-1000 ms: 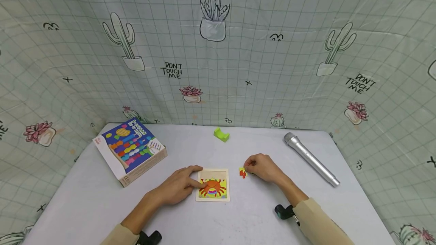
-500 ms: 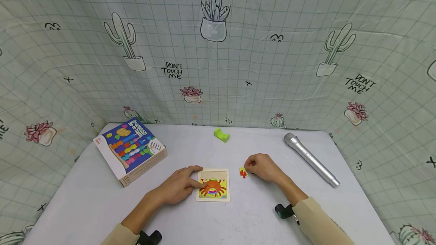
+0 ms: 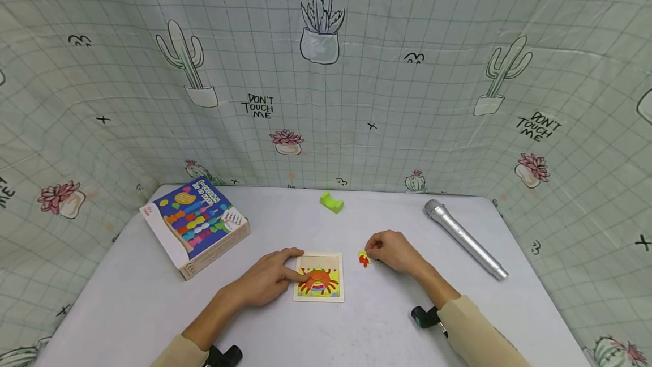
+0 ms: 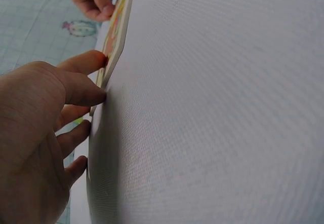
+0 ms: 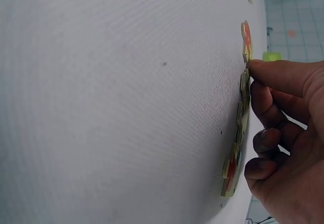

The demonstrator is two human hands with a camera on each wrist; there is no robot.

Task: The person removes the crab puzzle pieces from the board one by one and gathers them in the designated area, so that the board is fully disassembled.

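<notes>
A square wooden jigsaw puzzle tray (image 3: 318, 300) lies on the table, its lower part filled with a crab picture (image 3: 326, 283) and its top strip bare wood. My left hand (image 3: 265, 278) rests at its left side, one finger lying on the crab and another reaching the upper left corner. To the right of the tray, my right hand (image 3: 394, 251) pinches a small red and yellow puzzle piece (image 3: 364, 259) at its edge. More puzzle pieces (image 5: 232, 176) lie under the right hand in the right wrist view; from the head they are mostly hidden.
A blue and white game box (image 3: 196, 220) lies at the back left. Near the far edge sits a green curved block (image 3: 331, 202). A silver microphone (image 3: 466, 238) lies slanted at the right. Behind the table hangs a cactus-print cloth (image 3: 326, 101).
</notes>
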